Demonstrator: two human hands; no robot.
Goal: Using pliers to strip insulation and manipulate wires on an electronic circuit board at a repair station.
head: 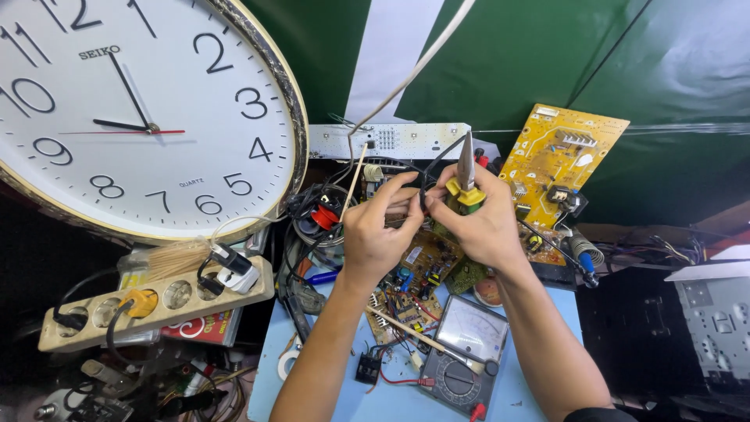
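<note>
Two hands are raised together above the blue table (pixel 539 367), the landmark here. The left hand (pixel 375 234) has its fingers pinched together on a thin black wire (pixel 434 164). The right hand (pixel 478 223) is clamped around yellow-handled needle-nose pliers (pixel 466 176), held tip upward. Below the hands, circuit boards (pixel 422 270) are spread over the table's middle, with an analog multimeter (pixel 461 355) near its front edge. A tape roll (pixel 287 363) is seen at the table's left edge. Beyond that edge a power strip (pixel 156 301) and a wall clock (pixel 133 101) are crowded in. Little bare surface is left, mainly at the front right corner.
</note>
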